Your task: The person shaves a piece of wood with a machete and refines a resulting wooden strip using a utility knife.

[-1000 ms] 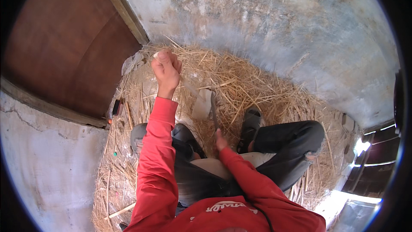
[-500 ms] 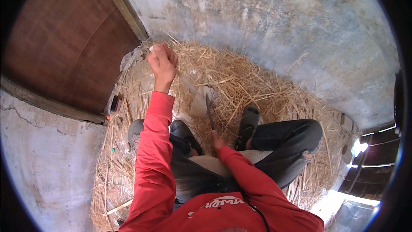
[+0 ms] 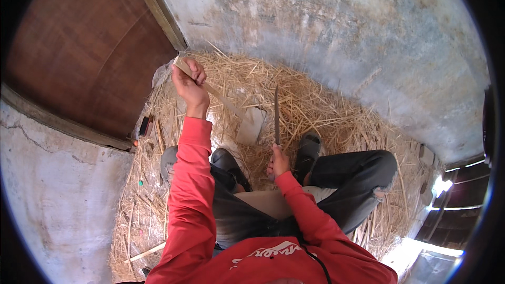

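Note:
My left hand point(image 3: 190, 87) is raised toward the far left with its fingers curled round a pale flat wooden strip point(image 3: 225, 101). One end of the strip sticks up past the thumb, and the other slants down to a pale block point(image 3: 252, 125) on the ground between my feet. In front of my lap, my right hand point(image 3: 279, 161) is closed on the handle of a long-bladed knife point(image 3: 276, 115). The blade points away from me, to the right of the block and apart from the strip.
Loose straw and shavings point(image 3: 310, 100) cover the ground up to the stained wall point(image 3: 336, 37). A brown door panel point(image 3: 89, 47) stands at the left. A small dark box point(image 3: 144, 125) lies near its frame. My dark shoes point(image 3: 307, 152) flank the work spot.
The knife has swung away from the block, now upright and farther right, as my right hand rose slightly. My left hand has turned, showing more of the wooden strip's upper end.

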